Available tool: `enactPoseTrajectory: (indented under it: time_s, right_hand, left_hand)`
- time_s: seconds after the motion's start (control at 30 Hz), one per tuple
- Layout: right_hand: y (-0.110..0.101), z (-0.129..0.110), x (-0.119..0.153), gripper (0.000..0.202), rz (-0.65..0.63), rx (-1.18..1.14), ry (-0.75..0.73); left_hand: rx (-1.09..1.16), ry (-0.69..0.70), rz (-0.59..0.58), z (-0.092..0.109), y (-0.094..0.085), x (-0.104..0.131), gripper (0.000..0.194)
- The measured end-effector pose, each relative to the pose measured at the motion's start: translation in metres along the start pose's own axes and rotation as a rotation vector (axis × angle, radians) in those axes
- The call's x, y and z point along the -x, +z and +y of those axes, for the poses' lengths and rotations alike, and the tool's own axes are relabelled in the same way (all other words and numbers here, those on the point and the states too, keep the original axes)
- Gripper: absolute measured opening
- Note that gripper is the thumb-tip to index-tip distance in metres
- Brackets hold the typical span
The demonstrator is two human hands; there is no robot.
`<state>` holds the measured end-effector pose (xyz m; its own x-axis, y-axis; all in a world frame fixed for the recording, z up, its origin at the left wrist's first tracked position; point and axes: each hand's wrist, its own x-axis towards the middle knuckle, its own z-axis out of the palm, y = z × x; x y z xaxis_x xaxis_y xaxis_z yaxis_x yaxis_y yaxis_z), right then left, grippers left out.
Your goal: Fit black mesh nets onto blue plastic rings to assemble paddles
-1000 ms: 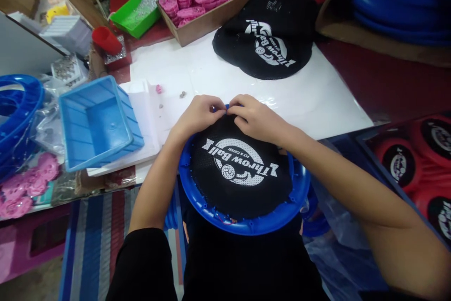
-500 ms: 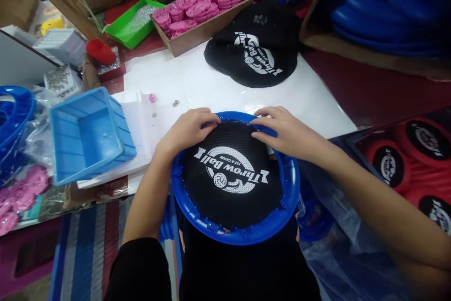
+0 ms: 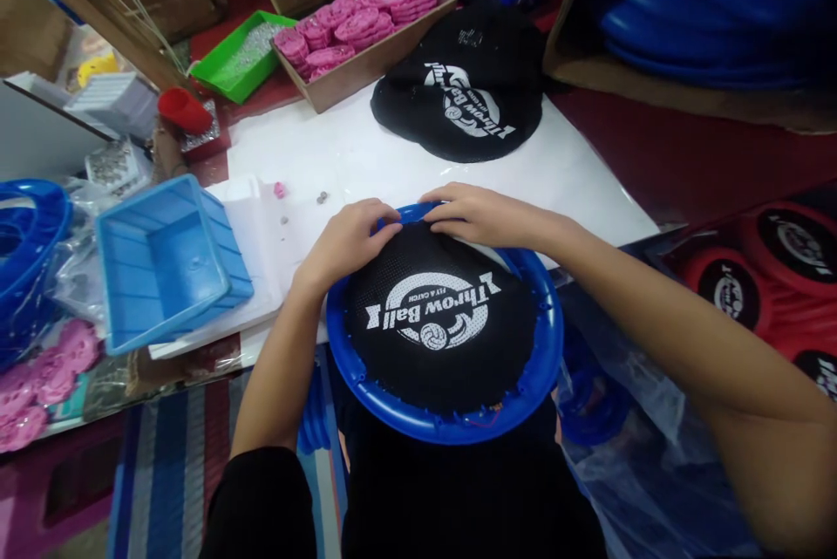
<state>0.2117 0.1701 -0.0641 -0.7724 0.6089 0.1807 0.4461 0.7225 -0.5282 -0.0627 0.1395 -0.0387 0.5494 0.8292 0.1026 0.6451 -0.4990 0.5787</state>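
Observation:
A blue plastic ring (image 3: pixel 350 364) rests over my lap against the table edge. A black mesh disc (image 3: pixel 451 380) printed "Throw Ball" lies inside it. Its lower edge meets the ring's studs, while a gap shows at the upper right. My left hand (image 3: pixel 357 232) pinches the mesh edge at the far rim, thumb on the fabric. Close beside it, my right hand (image 3: pixel 474 214) presses its fingers on the mesh edge and rim; its thumb is hidden. A thin red wire (image 3: pixel 485 421) with a small part lies along the near rim.
Spare black mesh discs (image 3: pixel 458 105) lie on white sheeting (image 3: pixel 340 149). Behind are a box of pink parts (image 3: pixel 366 62) and a green tray (image 3: pixel 239 79). A blue bin (image 3: pixel 173 258) stands left. Red finished discs (image 3: pixel 732 302) and a carton of blue rings (image 3: pixel 568 62) are right.
The ring and mesh have turned counterclockwise, so the print now slopes up to the right and the red wire sits farther right. My right hand has moved left, closer to my left hand.

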Motion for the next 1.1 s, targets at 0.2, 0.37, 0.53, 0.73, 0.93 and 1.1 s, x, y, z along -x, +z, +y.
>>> enactPoseTrajectory:
  time_s: [0.2,0.37,0.53,0.73,0.93,1.1]
  right_hand:
    - [0.008,-0.037,0.007,0.027,0.193,0.182,0.111]
    - [0.019,-0.066,0.014,0.015,0.253,0.171,0.255]
    - [0.03,-0.064,0.01,0.018,0.261,0.201,0.316]
    - [0.029,-0.066,0.011,0.021,0.264,0.159,0.357]
    - [0.016,-0.061,0.004,0.006,0.297,-0.138,0.508]
    - [0.005,-0.052,0.002,0.011,0.264,-0.265,0.536]
  left_hand:
    - [0.106,-0.07,-0.058,-0.006,0.0,-0.002,0.019]
    - [0.145,-0.06,-0.141,-0.004,-0.001,-0.002,0.019]
    - [0.189,-0.062,-0.098,-0.004,-0.001,-0.002,0.016]
    - [0.148,-0.043,-0.072,-0.003,0.004,-0.013,0.017]
    - [0.145,-0.033,-0.08,0.002,0.007,-0.019,0.014]
    - [0.096,-0.036,-0.056,0.004,0.011,-0.015,0.015]
